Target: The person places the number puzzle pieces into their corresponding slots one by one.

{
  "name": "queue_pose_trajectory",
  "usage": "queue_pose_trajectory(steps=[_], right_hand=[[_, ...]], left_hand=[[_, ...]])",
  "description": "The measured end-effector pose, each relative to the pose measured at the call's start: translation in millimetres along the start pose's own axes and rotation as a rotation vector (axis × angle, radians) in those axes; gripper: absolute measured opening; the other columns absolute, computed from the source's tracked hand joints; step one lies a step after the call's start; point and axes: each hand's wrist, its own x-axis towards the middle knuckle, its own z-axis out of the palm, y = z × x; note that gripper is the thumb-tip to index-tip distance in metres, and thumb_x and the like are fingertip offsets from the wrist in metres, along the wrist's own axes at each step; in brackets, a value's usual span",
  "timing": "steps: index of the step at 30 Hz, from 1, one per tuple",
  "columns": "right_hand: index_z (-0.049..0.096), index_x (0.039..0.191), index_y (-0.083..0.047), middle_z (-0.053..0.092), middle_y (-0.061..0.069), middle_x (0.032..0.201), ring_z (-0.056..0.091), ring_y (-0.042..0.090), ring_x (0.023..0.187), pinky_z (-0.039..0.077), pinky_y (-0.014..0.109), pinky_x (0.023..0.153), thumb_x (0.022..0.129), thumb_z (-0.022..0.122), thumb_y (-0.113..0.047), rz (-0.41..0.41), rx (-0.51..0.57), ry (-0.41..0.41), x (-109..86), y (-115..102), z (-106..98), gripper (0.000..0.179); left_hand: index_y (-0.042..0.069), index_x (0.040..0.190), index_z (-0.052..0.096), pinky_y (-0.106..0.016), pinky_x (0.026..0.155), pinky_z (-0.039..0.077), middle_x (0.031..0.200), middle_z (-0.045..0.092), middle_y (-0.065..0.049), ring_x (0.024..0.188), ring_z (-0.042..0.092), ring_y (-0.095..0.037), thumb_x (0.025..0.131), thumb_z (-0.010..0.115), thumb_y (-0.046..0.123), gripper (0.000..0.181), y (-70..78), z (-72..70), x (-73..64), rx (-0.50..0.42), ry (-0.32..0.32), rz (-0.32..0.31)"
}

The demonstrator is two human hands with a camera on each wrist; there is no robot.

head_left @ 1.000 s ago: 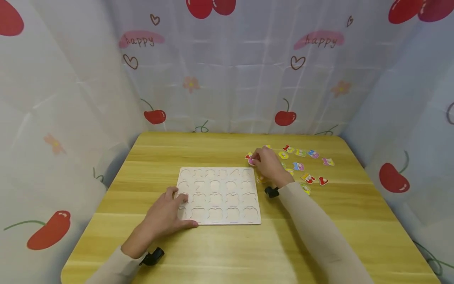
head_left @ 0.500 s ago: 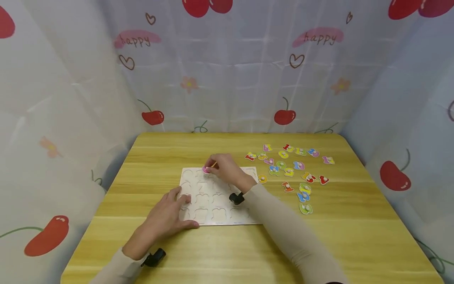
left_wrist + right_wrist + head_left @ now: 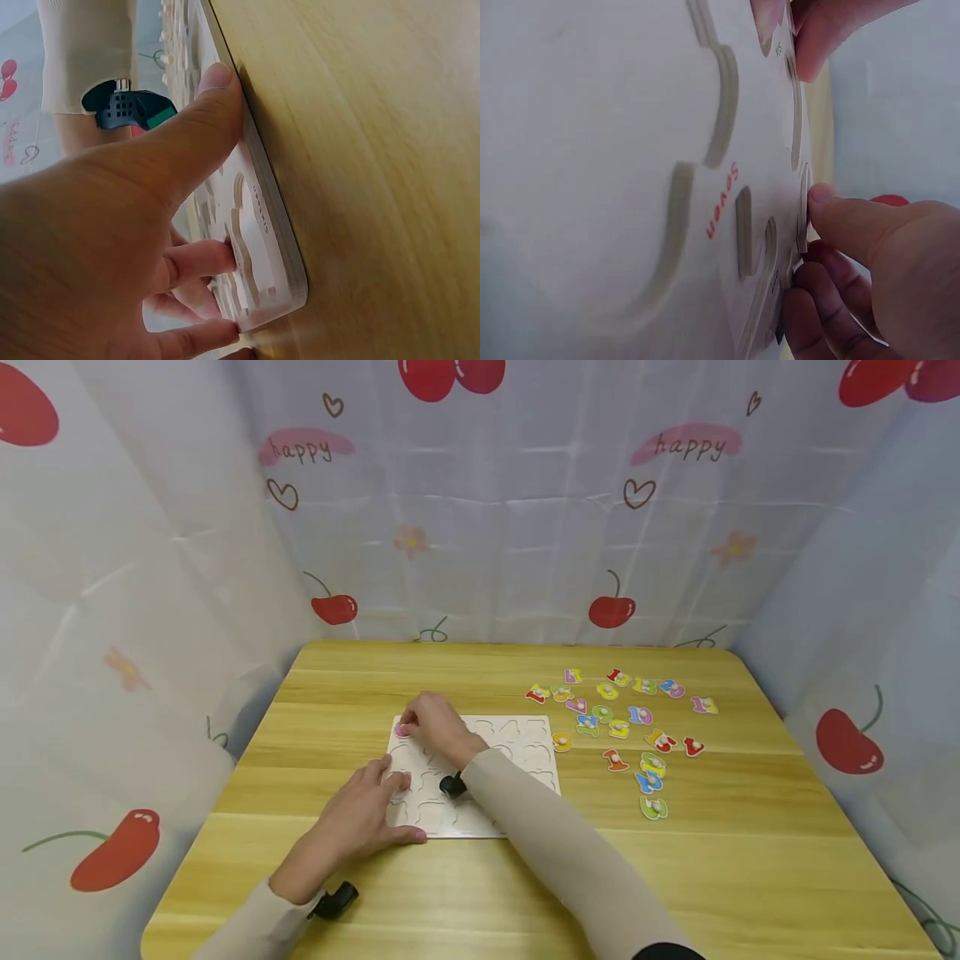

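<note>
A pale wooden puzzle board [image 3: 487, 828] with cut-out recesses lies flat on the table. At its far left corner my right hand [image 3: 438, 727] pinches a small pink puzzle piece [image 3: 401, 730] over a top-row recess. The right wrist view shows the thumb and fingers of that hand [image 3: 900, 255] close to the board surface, near the printed word "Seven". My left hand [image 3: 356, 818] rests spread on the board's left side, its thumb on the front edge. In the left wrist view, fingertips touch the recessed surface near the word "Sixteen".
Several colourful number pieces with small knobs lie scattered right of the board, among them an orange one [image 3: 615, 761], a red four [image 3: 693, 747] and a green piece [image 3: 654, 807]. The wooden table [image 3: 720, 877] is surrounded by a cherry-patterned curtain [image 3: 510, 568].
My right hand has carried the pink piece from the scattered numbers leftward across the board to its far left corner. The left hand has stayed on the board.
</note>
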Motion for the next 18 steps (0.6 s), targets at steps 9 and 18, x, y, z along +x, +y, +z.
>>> queue_pose_trajectory(steps=[9, 18], right_hand=[[0.091, 0.106, -0.013, 0.083, 0.000, 0.107, 0.073, 0.013, 0.104, 0.061, 0.026, 0.097, 0.110, 0.084, -0.021, -0.017, 0.030, -0.035, 5.1, -3.1, 2.6, 0.011], [0.091, 0.112, -0.009, 0.087, 0.004, 0.116, 0.079, 0.018, 0.113, 0.063, 0.029, 0.103, 0.112, 0.077, -0.008, -0.115, -0.004, -0.062, 0.1, -7.9, -9.6, 0.014]], left_hand=[[0.011, 0.148, 0.073, -0.072, 0.115, 0.058, 0.175, 0.049, -0.037, 0.154, 0.058, -0.057, 0.084, 0.100, 0.067, 0.089, 3.6, 0.0, -1.4, 0.009, 0.002, -0.011], [0.010, 0.150, 0.071, -0.069, 0.117, 0.058, 0.175, 0.049, -0.036, 0.155, 0.057, -0.056, 0.085, 0.099, 0.068, 0.091, 4.2, 1.6, -0.8, 0.012, 0.004, -0.005]])
